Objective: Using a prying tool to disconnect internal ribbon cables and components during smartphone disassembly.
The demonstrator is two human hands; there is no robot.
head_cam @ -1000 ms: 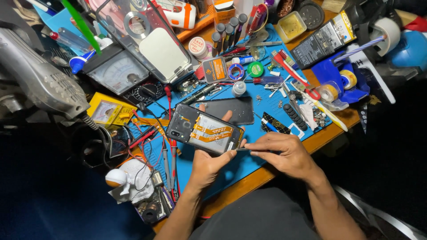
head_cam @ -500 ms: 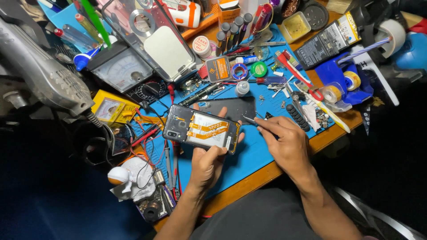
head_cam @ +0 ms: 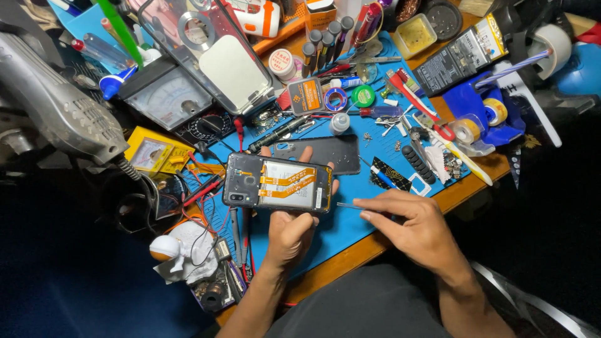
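The right hand (head_cam: pixel 416 228), pinching thin tweezers (head_cam: pixel 348 205), has drawn back from the opened phone (head_cam: pixel 278 183), which the left hand (head_cam: pixel 291 231) keeps gripped above the bench (head_cam: pixel 350 253).

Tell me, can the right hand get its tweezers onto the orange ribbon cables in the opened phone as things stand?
Probably yes. The left hand holds the opened phone flat, back cover off, orange ribbon cables exposed. The right hand pinches tweezers beside the phone's right edge, nothing between.
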